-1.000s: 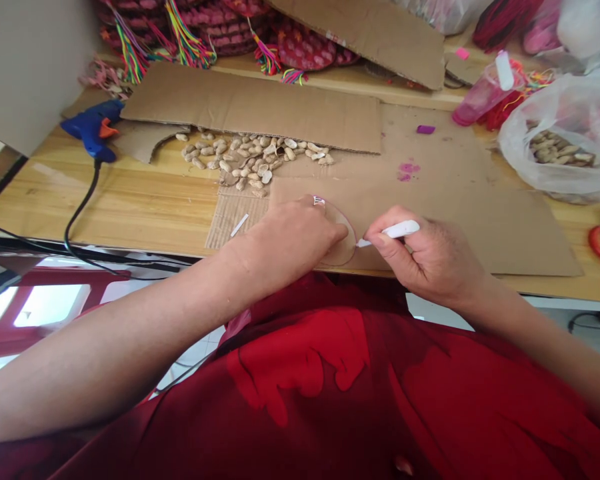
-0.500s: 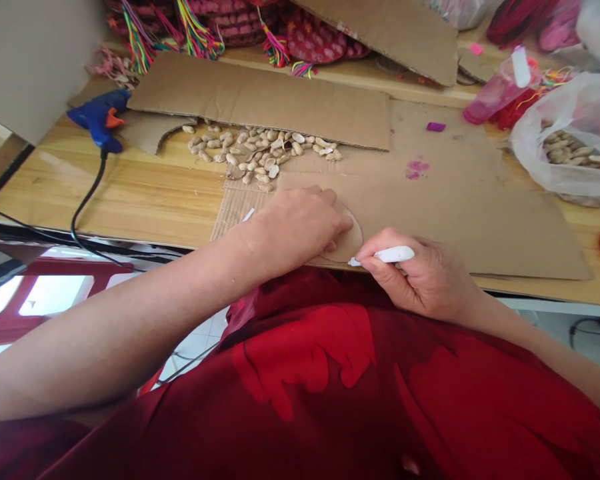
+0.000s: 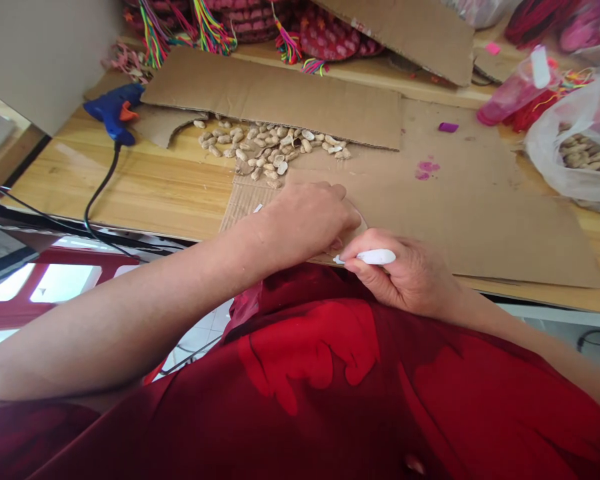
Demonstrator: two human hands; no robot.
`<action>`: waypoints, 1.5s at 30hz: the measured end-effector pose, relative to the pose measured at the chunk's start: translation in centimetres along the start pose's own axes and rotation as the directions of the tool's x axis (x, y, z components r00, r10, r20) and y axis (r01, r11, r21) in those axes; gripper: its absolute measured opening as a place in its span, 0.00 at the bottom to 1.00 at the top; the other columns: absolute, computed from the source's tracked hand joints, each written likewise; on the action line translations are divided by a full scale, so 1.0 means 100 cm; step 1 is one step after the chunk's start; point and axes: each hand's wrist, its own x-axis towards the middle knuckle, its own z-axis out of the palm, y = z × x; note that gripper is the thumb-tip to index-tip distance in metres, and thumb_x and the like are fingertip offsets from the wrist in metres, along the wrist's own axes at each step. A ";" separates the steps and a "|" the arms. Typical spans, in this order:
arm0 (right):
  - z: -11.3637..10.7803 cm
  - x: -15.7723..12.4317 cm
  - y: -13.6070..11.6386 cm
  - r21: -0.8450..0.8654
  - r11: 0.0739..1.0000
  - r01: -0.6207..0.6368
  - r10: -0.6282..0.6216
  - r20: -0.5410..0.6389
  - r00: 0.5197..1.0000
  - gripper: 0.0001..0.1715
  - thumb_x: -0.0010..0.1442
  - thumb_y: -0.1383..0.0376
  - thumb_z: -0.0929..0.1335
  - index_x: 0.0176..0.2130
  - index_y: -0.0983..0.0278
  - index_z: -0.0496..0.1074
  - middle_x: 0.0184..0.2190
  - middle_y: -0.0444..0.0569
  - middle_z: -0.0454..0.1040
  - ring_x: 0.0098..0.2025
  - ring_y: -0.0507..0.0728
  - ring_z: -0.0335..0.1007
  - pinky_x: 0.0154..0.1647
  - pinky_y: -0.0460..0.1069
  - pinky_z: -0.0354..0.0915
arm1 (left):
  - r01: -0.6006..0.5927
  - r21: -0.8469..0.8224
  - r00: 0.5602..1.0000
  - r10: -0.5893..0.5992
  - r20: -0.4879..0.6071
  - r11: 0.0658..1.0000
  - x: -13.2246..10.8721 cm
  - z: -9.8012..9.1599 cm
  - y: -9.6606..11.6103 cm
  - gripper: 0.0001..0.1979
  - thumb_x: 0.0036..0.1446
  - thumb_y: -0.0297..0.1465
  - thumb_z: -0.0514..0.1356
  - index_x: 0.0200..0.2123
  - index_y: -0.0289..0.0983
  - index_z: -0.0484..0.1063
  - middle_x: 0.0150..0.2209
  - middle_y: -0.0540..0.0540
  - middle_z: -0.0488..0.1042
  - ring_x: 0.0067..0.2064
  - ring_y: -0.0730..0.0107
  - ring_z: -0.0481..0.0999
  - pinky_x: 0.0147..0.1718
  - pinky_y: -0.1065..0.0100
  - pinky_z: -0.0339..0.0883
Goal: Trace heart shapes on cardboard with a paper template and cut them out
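My left hand (image 3: 305,220) lies palm down on a round cardboard disc (image 3: 356,225), pressing it flat onto the large cardboard sheet (image 3: 455,213) at the table's near edge; the hand hides most of the disc. My right hand (image 3: 405,273) is closed round a white pen (image 3: 375,257). The pen's tip touches the sheet at the disc's near edge, just below my left fingers.
A heap of peanuts (image 3: 270,147) lies behind my hands, beside another cardboard sheet (image 3: 275,100). A blue glue gun (image 3: 114,112) with a black cord sits at the left. A plastic bag of peanuts (image 3: 580,157) and a pink bottle (image 3: 510,93) stand at the right.
My right hand has carried the pen from the disc's right side round to its near edge, moving left and toward me. My left hand stays pressed on the disc.
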 end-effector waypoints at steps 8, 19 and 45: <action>-0.013 -0.008 -0.003 -0.093 0.995 -0.035 0.038 0.033 0.999 0.06 0.72 0.65 0.65 0.40 0.59 0.69 0.34 0.45 0.80 0.34 0.53 0.77 0.36 0.47 0.70 | -0.034 0.033 0.999 0.035 -0.031 0.999 0.001 0.004 -0.002 0.12 0.68 0.33 0.59 0.50 0.46 0.81 0.47 0.43 0.78 0.51 0.55 0.79 0.40 0.64 0.66; -0.023 -0.018 -0.002 -0.201 0.979 -0.035 0.037 0.007 0.999 0.07 0.73 0.65 0.64 0.39 0.59 0.69 0.32 0.45 0.79 0.32 0.54 0.76 0.34 0.48 0.69 | -0.020 0.059 1.000 0.019 0.009 0.998 0.002 0.001 -0.003 0.13 0.67 0.33 0.60 0.51 0.46 0.81 0.47 0.43 0.78 0.51 0.56 0.78 0.41 0.65 0.67; 0.003 0.015 0.001 -0.070 0.997 0.015 -0.010 0.067 0.998 0.08 0.73 0.61 0.65 0.40 0.58 0.70 0.35 0.46 0.80 0.35 0.56 0.77 0.36 0.49 0.70 | -0.006 -0.005 0.999 0.006 0.045 1.000 0.008 -0.003 -0.007 0.17 0.69 0.35 0.55 0.52 0.50 0.82 0.46 0.42 0.78 0.48 0.53 0.79 0.38 0.62 0.65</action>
